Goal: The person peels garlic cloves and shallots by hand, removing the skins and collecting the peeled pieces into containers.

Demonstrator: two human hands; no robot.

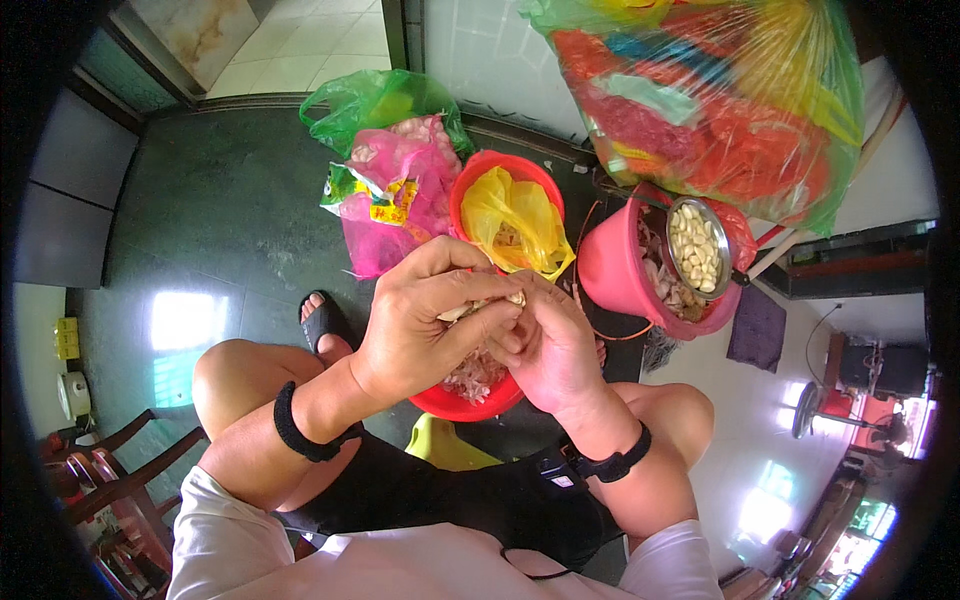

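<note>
Item, largest first: striped plastic sack (pixel 720 100), upper right, well apart from my hands. Pink bucket (pixel 615 270), right of centre, holding papery skins, with a small metal strainer (pixel 698 248) of peeled cloves resting on its rim. Red basin (pixel 470 400), directly beneath my hands, carrying a yellow bag (pixel 515 215) and loose skins. Pink bag (pixel 400 190) and green bag (pixel 375 100), just behind the basin. My left hand (pixel 420 320), fingers curled, pinching one end of a garlic clove (pixel 478 305). My right hand (pixel 550 345), thumb and fingertips closed on the other end of it. The clove sits between both hands, above the basin, mostly hidden by fingers. Handling note, as I judge it: keep the grip light, work the skin from the tip, hold over the basin so peelings drop inside.
</note>
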